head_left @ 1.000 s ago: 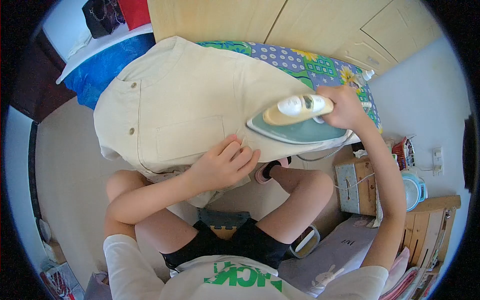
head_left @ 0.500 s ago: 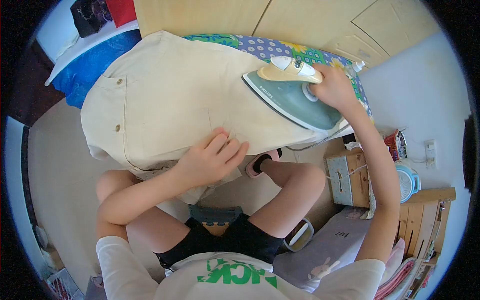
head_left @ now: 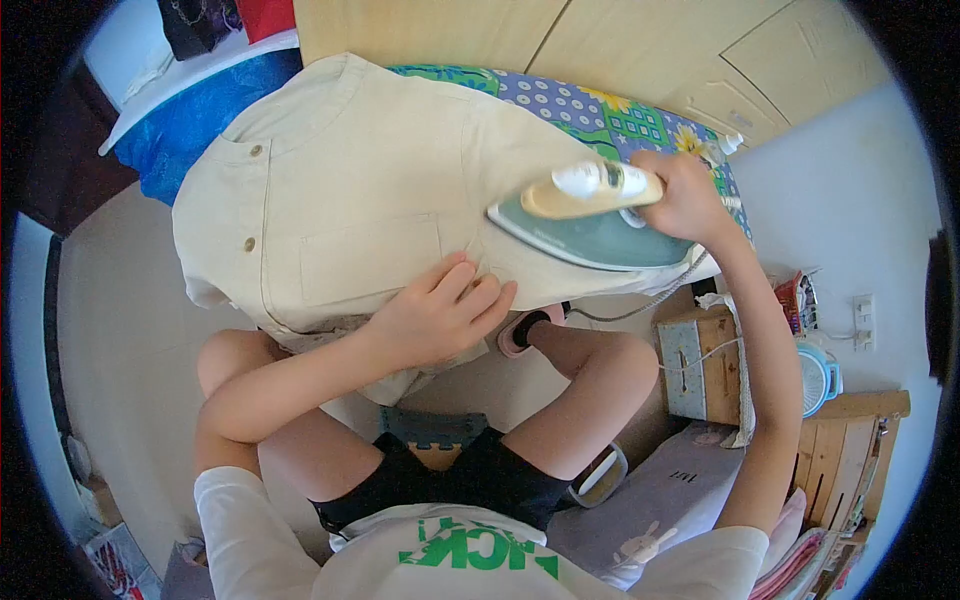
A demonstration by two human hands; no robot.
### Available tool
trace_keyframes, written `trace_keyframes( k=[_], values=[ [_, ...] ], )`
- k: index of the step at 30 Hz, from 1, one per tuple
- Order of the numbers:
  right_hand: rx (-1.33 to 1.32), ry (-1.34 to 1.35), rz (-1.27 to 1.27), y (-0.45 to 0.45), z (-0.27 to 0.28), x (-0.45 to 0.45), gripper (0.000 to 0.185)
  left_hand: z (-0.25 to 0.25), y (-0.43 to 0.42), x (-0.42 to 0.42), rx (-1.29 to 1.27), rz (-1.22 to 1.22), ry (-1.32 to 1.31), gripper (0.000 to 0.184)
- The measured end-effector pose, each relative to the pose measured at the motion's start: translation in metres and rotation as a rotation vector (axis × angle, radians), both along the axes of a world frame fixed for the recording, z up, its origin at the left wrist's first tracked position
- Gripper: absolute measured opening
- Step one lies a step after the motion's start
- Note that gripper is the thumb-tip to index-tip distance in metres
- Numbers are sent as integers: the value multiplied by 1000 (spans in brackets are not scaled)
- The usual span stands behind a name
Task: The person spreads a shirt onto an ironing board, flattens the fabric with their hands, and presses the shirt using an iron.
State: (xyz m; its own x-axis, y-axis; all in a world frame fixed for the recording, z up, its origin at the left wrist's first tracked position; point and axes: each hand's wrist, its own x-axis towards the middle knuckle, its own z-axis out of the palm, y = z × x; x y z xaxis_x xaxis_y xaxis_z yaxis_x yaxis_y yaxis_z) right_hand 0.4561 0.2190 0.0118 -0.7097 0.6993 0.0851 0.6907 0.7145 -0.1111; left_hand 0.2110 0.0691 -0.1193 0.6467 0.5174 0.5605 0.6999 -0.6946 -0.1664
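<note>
A cream buttoned garment (head_left: 370,180) with a patch pocket lies spread over a patterned ironing board (head_left: 540,95). My right hand (head_left: 685,200) is wrapped around the handle of a teal and cream steam iron (head_left: 590,232). The iron sits on the garment's right part, its tip facing left. Along the near edge, my left hand (head_left: 445,310) has its fingers curled on the cloth, gripping it just left of the iron's tip. Small wrinkles show in the fabric by those fingertips. The thumb's hold is partly hidden.
The iron's cord (head_left: 640,308) hangs off the board's near right side. A wooden box (head_left: 705,360) and a light blue fan (head_left: 818,380) stand at the right. Pale cabinets (head_left: 430,30) rise behind the board. A blue bag (head_left: 205,120) is at the far left.
The iron has turned a little, its tip lower relative to the cloth, and is slightly blurred. My left hand keeps its hold. The whole view has shifted slightly.
</note>
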Motion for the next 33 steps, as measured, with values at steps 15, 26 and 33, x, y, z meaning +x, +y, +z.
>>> trace_keyframes(
  k=[15,26,33],
  values=[
    [96,75,-141,2,-4,1,15,1,-3,-1,-19,34,53,47],
    [100,56,-140,5,-4,-2,13,-1,-2,-1,15,32,31,49],
    [-72,-71,126,5,7,7,14,0,-3,-2,12,28,55,51]
  ],
)
